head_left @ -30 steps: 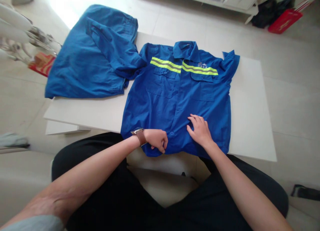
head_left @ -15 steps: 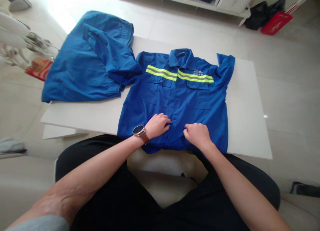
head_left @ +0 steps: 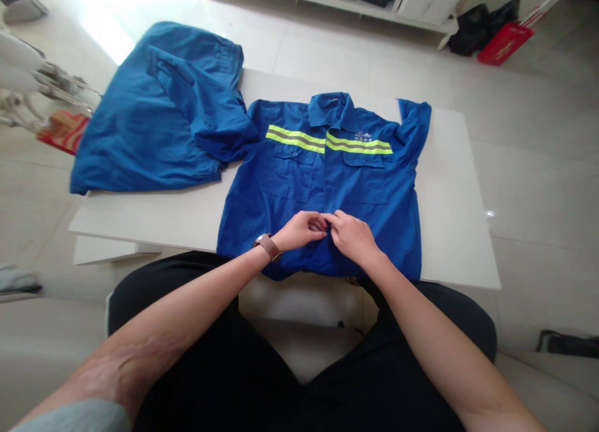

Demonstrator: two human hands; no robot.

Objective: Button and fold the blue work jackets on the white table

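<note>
A blue work jacket (head_left: 360, 188) with yellow-and-grey reflective strips across the chest lies front up, its collar away from me. On the lower part of its front opening, my left hand (head_left: 302, 230) and my right hand (head_left: 350, 233) meet, fingertips close together. Both hands have their fingers curled in a pinch on the jacket's front edge. Any button between the fingertips is hidden. My left wrist wears a watch (head_left: 267, 245) with a brown strap. The jacket's hem hangs over the near table edge.
Another blue garment (head_left: 140, 132) lies bunched on the left of the white table (head_left: 453, 201), overlapping the jacket's sleeve side. Behind, across the floor, stand a white cabinet (head_left: 425, 4), black bags and a red bag (head_left: 505, 43). My legs are under the near edge.
My right hand has moved left to the jacket's front opening and now meets my left hand. My left hand has turned, its fingers now pinching. The view has shifted slightly.
</note>
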